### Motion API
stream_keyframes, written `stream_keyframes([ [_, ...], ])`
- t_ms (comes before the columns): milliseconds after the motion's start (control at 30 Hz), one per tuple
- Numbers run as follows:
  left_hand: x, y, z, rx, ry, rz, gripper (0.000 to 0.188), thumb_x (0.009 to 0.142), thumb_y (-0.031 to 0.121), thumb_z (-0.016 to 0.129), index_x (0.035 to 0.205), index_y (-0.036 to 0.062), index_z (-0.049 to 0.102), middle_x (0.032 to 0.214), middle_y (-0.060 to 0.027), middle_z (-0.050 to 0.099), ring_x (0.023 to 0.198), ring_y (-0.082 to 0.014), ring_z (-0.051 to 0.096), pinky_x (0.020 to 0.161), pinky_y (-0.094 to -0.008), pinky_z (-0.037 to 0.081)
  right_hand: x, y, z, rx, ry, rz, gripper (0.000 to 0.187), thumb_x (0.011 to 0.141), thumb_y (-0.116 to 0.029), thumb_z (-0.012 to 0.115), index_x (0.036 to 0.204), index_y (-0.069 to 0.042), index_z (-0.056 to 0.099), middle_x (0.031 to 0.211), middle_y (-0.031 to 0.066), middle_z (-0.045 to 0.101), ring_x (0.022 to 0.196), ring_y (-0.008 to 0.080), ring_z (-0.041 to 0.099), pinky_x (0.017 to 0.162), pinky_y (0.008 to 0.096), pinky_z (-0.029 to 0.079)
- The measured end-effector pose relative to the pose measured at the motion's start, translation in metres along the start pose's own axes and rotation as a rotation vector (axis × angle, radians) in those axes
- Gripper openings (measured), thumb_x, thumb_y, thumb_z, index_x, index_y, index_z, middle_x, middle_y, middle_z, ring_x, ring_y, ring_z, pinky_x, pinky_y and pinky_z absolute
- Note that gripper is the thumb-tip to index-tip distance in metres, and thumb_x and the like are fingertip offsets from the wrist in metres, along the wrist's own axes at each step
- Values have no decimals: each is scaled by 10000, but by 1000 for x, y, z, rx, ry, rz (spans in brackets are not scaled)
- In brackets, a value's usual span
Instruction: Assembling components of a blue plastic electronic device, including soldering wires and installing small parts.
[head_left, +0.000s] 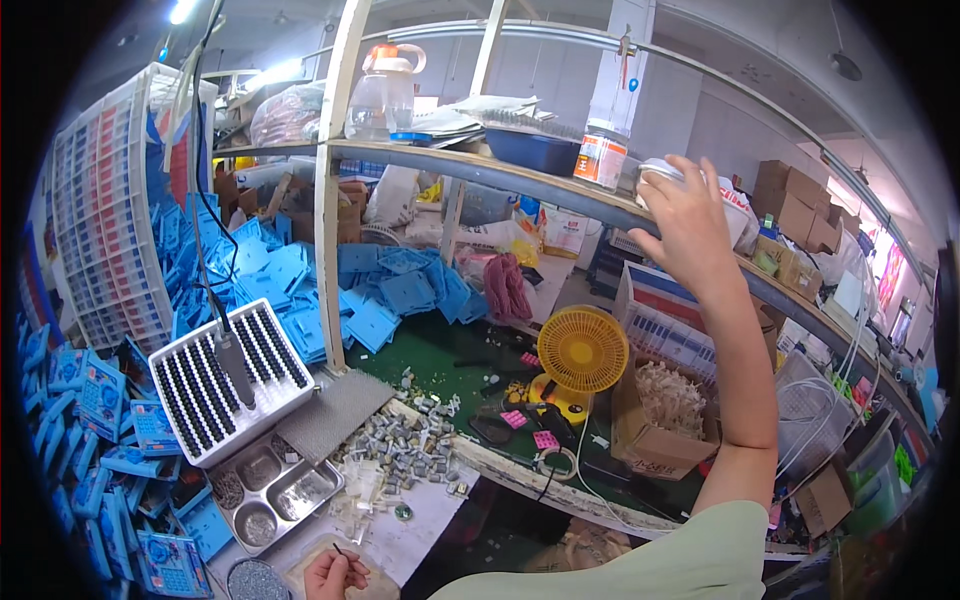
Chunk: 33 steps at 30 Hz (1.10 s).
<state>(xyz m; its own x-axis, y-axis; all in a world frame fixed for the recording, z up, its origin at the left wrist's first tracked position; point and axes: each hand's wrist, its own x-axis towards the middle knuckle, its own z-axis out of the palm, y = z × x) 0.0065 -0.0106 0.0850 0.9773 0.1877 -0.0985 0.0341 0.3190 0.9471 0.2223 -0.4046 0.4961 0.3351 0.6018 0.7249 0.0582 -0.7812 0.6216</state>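
My right hand (690, 215) is raised to the upper shelf, its fingers curled over a white round-topped container (655, 172); the hand hides most of it. Left of that stands a jar with an orange and white label (601, 158). Low at the bottom edge, my left hand (336, 574) is closed in a pinch, with a thin dark piece (340, 549) sticking out of the fingers. Around it lie a steel compartment tray (300, 488) of small metal parts, a round dish of tiny grey pieces (257, 580) and a pile of small silvery motors (420, 445).
A white tray of black rollers (232, 382) stands left, with a dark tool hanging over it. Blue plastic casings (100, 400) heap up at left. A yellow fan (583, 350) and an open carton (665, 420) sit beyond the bench. The shelf (460, 165) crosses above.
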Motion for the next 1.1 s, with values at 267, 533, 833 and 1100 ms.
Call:
stream_keyframes([
  [267,4,-23,-3,-79,49,72,179,1028,147,515,1048,4,622,761,-132,681,563,-159,607,535,-260,496,-3,7,8,-13,15,-16,132,780,-115,761,899,-64,739,1112,57,722,1320,289,515,1169,618,294],
  [533,-8,-19,20,-264,-31,45,183,1026,186,478,991,28,563,730,-98,609,555,-149,535,517,-263,432,-18,12,-9,228,272,10,97,813,-112,762,890,-59,736,954,84,734,1140,293,605,1098,543,375],
  [833,-6,41,53,-99,43,179,178,1012,237,583,995,61,602,735,58,460,627,-49,413,552,-234,334,-51,-257,-6,2006,-498,-261,100,853,-62,738,922,9,726,1087,124,722,1110,237,577,1000,377,421],
  [1100,-46,29,-1,-260,110,143,155,999,187,657,989,33,657,746,64,493,577,-24,338,515,-211,251,-56,-422,-18,2357,-1045,-561,171,897,-144,756,993,-7,722,1082,87,696,910,156,627,736,288,504],
])
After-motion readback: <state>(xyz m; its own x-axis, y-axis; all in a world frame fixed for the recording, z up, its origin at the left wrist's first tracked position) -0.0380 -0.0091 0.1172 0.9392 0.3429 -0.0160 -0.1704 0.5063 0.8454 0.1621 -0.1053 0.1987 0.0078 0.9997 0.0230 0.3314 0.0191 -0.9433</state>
